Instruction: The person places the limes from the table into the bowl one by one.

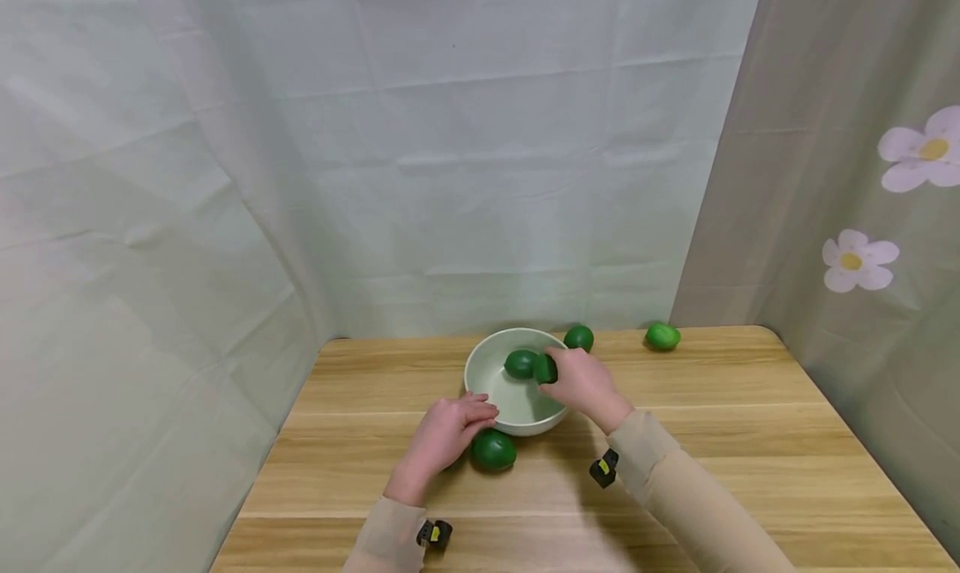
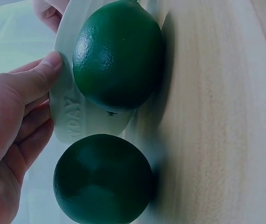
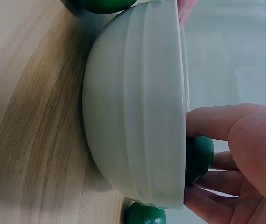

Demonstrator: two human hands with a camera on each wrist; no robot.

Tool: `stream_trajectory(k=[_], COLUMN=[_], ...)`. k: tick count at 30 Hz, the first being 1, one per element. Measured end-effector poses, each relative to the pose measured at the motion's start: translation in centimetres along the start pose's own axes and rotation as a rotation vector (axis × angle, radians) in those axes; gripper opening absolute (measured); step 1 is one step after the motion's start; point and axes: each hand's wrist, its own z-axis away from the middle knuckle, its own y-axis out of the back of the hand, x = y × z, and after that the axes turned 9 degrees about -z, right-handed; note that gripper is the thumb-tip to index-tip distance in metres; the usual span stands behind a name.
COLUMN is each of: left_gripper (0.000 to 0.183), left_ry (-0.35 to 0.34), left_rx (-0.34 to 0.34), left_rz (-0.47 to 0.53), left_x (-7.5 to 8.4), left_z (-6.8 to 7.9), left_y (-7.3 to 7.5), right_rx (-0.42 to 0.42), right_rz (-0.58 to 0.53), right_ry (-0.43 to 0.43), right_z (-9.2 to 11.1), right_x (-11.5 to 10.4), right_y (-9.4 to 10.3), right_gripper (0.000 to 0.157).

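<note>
Pale cloth hung behind and to the left of the table, as I saw from my remote station. The relation that mattered lay right of centre in the head view: the right hand held a green fruit between curled thumb and fingers, just inside the right side of a white bowl. In the right wrist view I saw this fruit partly above the rim; its long axis I could not tell. To its left, the inner fruit lay in the bowl, its long axis roughly across the frame. The left hand pinched the bowl's lower-left rim; the right hand was the nearer to both fruits. Outside the bowl, the front fruit lay below it, a shaded fruit beside that, the rear fruit at upper right, and a lighter fruit farther right. The table showed wood grain; flowers patterned the cloth at right.
</note>
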Motion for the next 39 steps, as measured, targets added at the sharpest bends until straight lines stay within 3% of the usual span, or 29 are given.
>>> stream_trajectory(k=[12,29,39], left_gripper=[0.02,0.02,0.02], left_ry=[-0.007,0.005,0.008], left_rx=[0.004,-0.007,-0.003], left_rz=[-0.01,0.007,0.005], left_x=[-0.1,-0.1,0.0], left_z=[0.0,-0.1,0.0], left_y=[-0.1,-0.1,-0.1], right_rx=[-0.019,-0.035,-0.035], right_rz=[0.055,0.128,0.205], right_ry=[0.014,0.024,0.038], right_z=[-0.3,-1.0,-1.4], right_x=[0.0,-0.1,0.0], right_y=[-0.3,-1.4,-2.0], right_gripper=[0.033,0.03,0.038])
